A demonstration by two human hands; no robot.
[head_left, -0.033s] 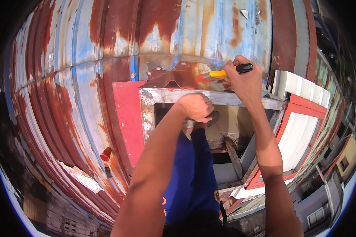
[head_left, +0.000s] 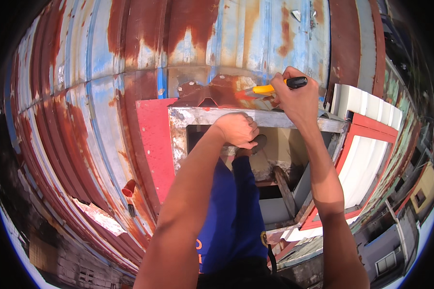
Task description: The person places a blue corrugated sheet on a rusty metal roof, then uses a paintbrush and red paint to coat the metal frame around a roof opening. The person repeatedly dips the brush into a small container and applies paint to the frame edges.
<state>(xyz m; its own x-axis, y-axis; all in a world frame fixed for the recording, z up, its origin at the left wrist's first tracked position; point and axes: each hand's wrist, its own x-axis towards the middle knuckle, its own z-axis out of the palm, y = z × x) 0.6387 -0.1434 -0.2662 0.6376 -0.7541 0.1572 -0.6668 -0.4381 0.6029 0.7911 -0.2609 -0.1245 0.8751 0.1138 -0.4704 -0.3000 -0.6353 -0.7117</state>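
My right hand (head_left: pixel 295 94) is closed round the yellow and black handle of a hand tool (head_left: pixel 264 89). The tool's thin grey end meets a bright red patch (head_left: pixel 245 95) on the rusty brown sheet metal (head_left: pixel 222 89); whether it is a scraper or a brush I cannot tell. Below and to the left, my left hand (head_left: pixel 237 130) is curled into a fist near the top rail of a worn wooden frame (head_left: pixel 275 117). What its fingers hold, if anything, is hidden. My legs in blue trousers (head_left: pixel 226 192) reach into the frame's opening.
Corrugated roofing (head_left: pixel 96 53), blue-white and rust-red, spreads ahead and left. A flat red panel (head_left: pixel 153 144) borders the frame's left side. A red cup-like piece (head_left: pixel 128 188) lies on the roof. At right stands a red-edged white panel (head_left: pixel 364 168); a wooden piece (head_left: pixel 285 192) crosses the opening.
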